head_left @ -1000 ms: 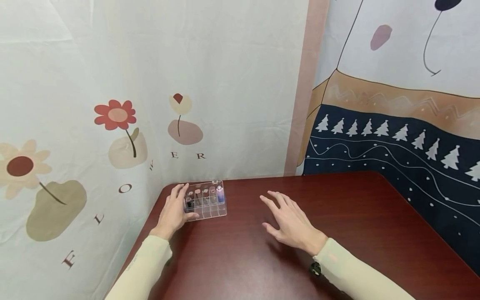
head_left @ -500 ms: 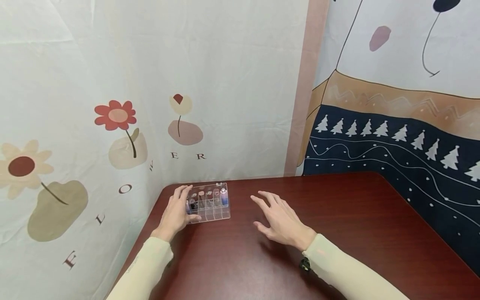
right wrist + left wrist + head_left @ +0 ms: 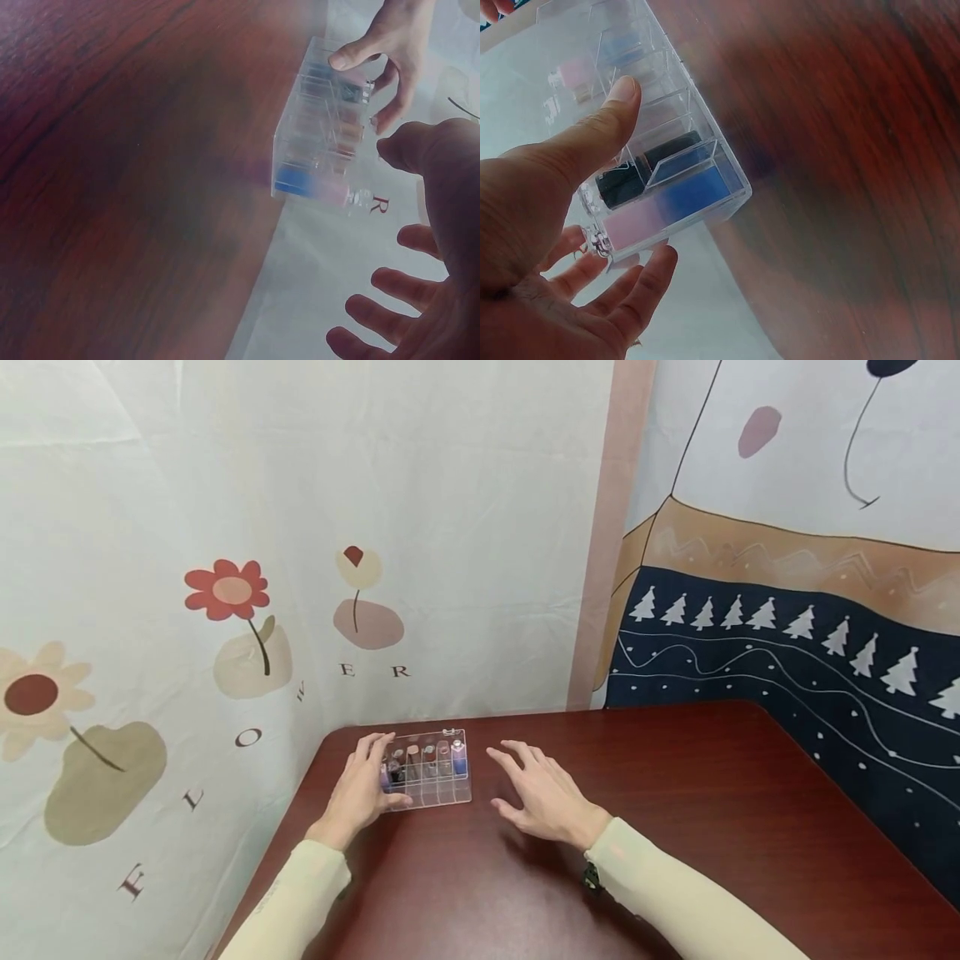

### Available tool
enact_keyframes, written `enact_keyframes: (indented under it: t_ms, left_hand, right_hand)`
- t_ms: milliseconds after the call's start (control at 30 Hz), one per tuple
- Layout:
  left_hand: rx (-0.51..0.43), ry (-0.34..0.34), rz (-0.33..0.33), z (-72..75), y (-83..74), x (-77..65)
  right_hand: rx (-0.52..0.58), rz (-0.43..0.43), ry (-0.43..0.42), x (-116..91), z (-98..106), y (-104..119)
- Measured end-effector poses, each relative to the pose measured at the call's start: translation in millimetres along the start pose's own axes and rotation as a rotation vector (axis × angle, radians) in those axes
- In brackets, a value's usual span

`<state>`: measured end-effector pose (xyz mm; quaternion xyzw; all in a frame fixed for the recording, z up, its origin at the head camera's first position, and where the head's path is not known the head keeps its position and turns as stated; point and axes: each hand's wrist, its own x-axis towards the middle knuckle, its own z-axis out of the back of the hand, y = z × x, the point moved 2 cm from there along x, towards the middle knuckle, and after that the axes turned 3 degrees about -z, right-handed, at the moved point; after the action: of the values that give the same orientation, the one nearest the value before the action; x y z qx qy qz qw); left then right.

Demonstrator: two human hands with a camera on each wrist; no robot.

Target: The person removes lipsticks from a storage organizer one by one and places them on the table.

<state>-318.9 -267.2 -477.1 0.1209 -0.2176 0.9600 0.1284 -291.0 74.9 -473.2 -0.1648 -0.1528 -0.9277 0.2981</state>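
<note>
A clear plastic cosmetics organizer [image 3: 426, 793] stands near the table's far left corner, divided into small compartments. Small upright tubes fill its back row. A pink-and-blue tube [image 3: 667, 206] sits at the left end beside a black one [image 3: 620, 185], and a similar pink-and-blue tube [image 3: 294, 180] is at the right end. My left hand [image 3: 358, 797] grips the left end, thumb across the front and fingers around the side and back, partly hidden. Just off the right end, my right hand [image 3: 546, 795] hovers with spread fingers, holding nothing.
The dark red wooden table [image 3: 720, 793] stretches right and toward me. Behind it hangs a pale curtain [image 3: 480, 568] printed with flowers, and on the right a navy tree-patterned cloth [image 3: 750, 652] borders the edge.
The organizer has slid a little to the right and toward me with my left hand on it. My right hand has moved left, closing the distance to its right end.
</note>
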Motion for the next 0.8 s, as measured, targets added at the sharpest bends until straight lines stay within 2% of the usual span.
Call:
enact_keyframes:
  t_ms: [800]
  left_hand:
    - [0.044, 0.008, -0.091, -10.7, -41.4, -10.9]
  right_hand:
    - [0.053, -0.049, 0.081, 19, -15, 5]
